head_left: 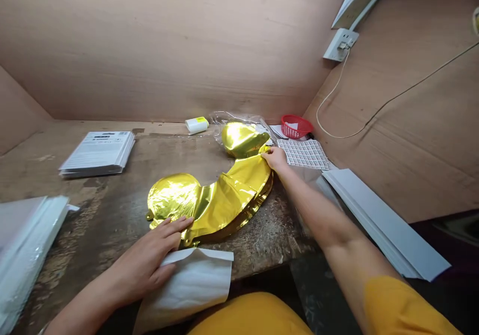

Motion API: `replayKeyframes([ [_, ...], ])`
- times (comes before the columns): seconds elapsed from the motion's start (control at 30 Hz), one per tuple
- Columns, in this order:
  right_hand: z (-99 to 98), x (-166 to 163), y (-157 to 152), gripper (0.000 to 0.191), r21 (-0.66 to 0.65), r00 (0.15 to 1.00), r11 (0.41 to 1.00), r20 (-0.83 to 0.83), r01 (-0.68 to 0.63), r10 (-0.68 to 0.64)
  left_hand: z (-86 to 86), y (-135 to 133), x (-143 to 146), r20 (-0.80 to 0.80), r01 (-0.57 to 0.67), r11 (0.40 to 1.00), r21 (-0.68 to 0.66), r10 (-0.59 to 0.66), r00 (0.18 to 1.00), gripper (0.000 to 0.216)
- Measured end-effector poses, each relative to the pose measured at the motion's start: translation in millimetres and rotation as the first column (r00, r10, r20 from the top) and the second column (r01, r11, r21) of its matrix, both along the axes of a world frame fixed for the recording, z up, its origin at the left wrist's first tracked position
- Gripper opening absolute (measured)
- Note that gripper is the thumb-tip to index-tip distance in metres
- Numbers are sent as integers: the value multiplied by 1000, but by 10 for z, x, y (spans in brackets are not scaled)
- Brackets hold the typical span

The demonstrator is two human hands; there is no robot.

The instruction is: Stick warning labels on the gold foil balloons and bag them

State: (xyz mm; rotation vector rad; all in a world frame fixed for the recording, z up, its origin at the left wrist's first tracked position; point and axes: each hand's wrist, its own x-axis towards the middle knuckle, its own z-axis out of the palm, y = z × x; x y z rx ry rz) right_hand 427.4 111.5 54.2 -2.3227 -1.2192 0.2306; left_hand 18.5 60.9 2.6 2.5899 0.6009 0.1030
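Gold foil [220, 200] lies mid-frame on counter [168, 150]; your right hand [276, 158] pinches its upper-right end, left hand [154, 251] rests flat, fingers open, lower left. Likely straightening; next move probably calls for gentle tension.

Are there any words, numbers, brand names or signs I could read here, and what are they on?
No text is readable.
Stack of white packs: dark print on the top one, too blurred to read.
Sheet near the red basket: rows of tiny marks, too small to read.
Small white-and-yellow object: no lettering I can make out.
Gold foil: no writing shows.
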Motion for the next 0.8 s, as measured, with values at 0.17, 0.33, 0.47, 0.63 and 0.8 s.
replayKeyframes([
  [0.17,-116,80,-78,21,-12,989,995,113,102,-100,63,-14,25,22,-25,998,-54,26,999,16],
  [0.33,198,-372,-444,39,91,976,986,178,-142,124,160,-27,7,78,-55,990,-132,66,995,19],
  [0.47,428,-1003,-1310,50,128,768,760,18,-637,640,425,-195,-58,129,-90,977,-191,116,985,14],
  [0.63,349,-1647,-2057,64,257,416,417,-63,-872,907,829,-526,213,243,-206,843,-496,362,900,34],
  [0.8,258,-1455,-2054,37,453,598,717,-400,-530,695,784,-789,699,289,-189,552,-812,662,692,58],
])
